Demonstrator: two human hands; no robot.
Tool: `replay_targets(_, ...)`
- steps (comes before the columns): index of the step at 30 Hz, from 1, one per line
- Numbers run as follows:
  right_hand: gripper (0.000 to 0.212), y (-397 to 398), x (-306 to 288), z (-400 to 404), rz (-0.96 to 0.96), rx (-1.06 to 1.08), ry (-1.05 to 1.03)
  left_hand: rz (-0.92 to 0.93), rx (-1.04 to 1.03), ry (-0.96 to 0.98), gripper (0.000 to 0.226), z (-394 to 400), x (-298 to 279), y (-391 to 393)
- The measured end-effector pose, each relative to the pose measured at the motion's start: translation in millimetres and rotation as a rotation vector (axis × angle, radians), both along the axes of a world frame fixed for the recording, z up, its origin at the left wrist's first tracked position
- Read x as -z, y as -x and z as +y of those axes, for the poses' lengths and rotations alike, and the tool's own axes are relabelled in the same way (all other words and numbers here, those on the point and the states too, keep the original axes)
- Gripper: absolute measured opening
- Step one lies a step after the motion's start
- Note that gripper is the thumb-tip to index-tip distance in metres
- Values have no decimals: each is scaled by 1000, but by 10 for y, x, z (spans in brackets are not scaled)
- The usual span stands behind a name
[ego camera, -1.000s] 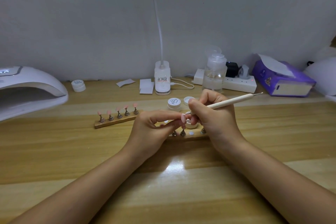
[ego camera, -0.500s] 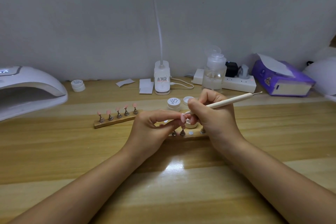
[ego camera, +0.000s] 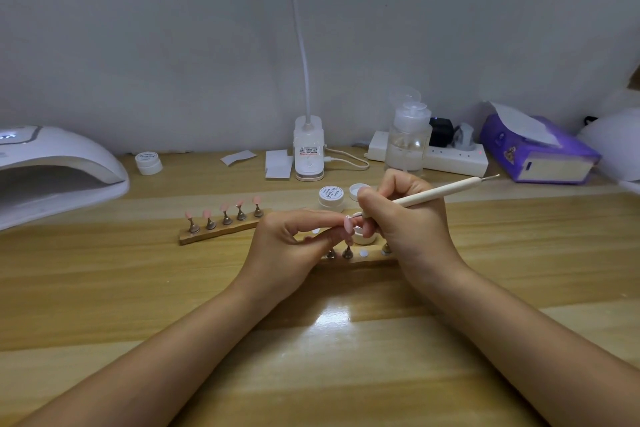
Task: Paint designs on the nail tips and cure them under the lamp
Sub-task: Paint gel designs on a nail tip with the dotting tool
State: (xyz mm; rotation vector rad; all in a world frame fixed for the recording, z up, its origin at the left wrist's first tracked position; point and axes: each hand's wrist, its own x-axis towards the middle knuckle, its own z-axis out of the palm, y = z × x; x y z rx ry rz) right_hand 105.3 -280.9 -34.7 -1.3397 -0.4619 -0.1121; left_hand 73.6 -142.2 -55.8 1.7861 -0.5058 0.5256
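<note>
1. Fingers of the left hand [ego camera: 291, 246] pinch a pink tip [ego camera: 348, 226] above the near holder [ego camera: 360, 257].
2. Right hand [ego camera: 405, 218] grips the pen [ego camera: 433, 193], its point touching the tip: painting seems underway.
3. Next likely calls for a steady stroke, then reseating the tip.
4. Five tips stand on the far holder [ego camera: 221, 233]; the lamp [ego camera: 59, 170] waits far left.

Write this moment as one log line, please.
phase: painting | left hand: pinches nail tip | right hand: holds pen on tip
</note>
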Motion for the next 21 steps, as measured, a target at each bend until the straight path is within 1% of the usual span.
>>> replay_targets(8, 47, 6, -13, 2, 11, 10, -17, -24, 0, 9, 26, -1, 7, -1)
replay_targets(13, 39, 15, -18, 0, -10, 23, -7, -23, 12, 8, 30, 13, 11, -1)
replay_targets(21, 45, 2, -6, 0, -6, 19, -11, -22, 24, 14, 29, 16, 24, -19)
